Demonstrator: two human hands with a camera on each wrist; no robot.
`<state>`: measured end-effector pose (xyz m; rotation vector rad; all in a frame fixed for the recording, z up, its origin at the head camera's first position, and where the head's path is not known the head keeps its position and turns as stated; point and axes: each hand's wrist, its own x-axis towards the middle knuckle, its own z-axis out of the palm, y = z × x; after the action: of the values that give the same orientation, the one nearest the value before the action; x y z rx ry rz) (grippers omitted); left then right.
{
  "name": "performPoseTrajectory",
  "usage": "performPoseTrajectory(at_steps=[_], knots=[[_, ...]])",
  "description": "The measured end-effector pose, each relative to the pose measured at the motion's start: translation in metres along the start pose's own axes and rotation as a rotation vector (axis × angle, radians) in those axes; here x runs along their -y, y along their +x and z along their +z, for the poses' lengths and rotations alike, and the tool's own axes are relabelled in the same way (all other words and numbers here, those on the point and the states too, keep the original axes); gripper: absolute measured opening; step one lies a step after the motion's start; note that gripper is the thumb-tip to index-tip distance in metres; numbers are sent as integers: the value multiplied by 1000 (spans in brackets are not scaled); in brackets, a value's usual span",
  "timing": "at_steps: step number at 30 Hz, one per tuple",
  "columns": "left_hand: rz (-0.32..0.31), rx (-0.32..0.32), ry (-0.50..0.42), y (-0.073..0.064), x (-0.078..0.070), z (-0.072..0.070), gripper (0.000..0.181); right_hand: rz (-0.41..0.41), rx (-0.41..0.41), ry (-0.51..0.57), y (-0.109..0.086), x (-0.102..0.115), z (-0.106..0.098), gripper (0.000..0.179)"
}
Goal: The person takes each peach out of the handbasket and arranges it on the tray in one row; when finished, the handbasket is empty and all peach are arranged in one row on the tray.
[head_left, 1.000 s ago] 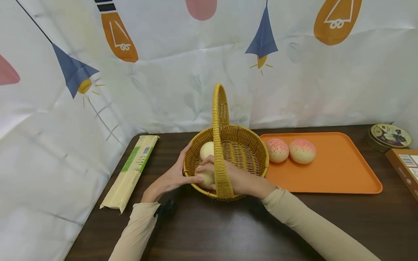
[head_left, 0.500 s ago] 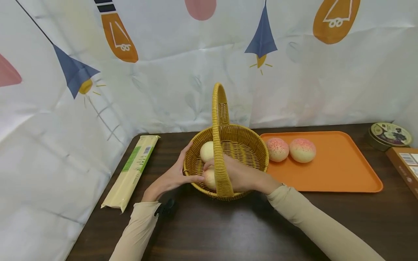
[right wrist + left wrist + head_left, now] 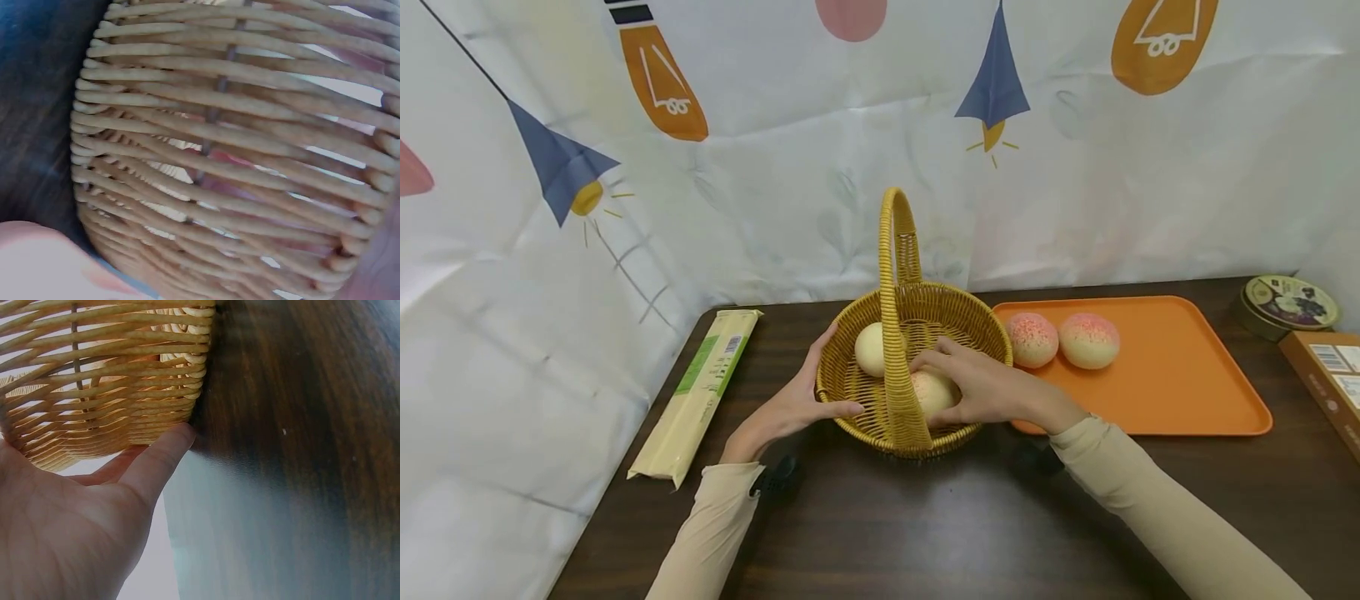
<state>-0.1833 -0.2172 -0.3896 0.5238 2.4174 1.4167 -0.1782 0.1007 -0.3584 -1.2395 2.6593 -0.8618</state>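
Observation:
A yellow wicker basket (image 3: 966, 312) with a tall arched handle stands on the dark table. My left hand (image 3: 786, 410) holds its left side, fingers along the outside and thumb over the near rim; the left wrist view shows the thumb and palm against the woven wall (image 3: 125, 381). Inside, a pale peach (image 3: 931, 392) lies just right of the handle, and my right hand (image 3: 985, 387) grips it from the right, fingers curled over the top. A second pale peach (image 3: 870, 348) sits at the basket's left. In the right wrist view, the woven wall (image 3: 219, 137) hides most of the hand.
Two pink-speckled peaches (image 3: 1088, 342) lie on an orange tray (image 3: 1180, 375) right of the basket. A long, pale green-labelled packet (image 3: 700, 392) lies at left. A round tin (image 3: 1288, 304) and a brown box (image 3: 1326, 379) stand at far right.
My right hand has drawn back rightward with the peach, from left of the basket handle to its right side. My left hand stays on the basket.

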Motion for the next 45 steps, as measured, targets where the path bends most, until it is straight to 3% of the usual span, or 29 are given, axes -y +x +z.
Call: performPoseTrajectory(at_steps=[11,22,25,32,39,45], knots=[[20,6,-11,2,-2,2,127,44,142,-16,8,8,-12,55],[31,6,-16,3,-8,3,127,4,160,-29,10,7,-15,63],[39,8,-16,4,-8,2,127,40,99,-73,6,7,-14,64],[28,8,-12,2,-5,-1,126,154,-181,-76,-19,3,-35,59],[19,8,-20,2,-2,1,124,180,-302,-14,-71,-4,-86,55],[2,-2,16,-2,0,0,124,298,-449,20,-117,-23,-120,68]])
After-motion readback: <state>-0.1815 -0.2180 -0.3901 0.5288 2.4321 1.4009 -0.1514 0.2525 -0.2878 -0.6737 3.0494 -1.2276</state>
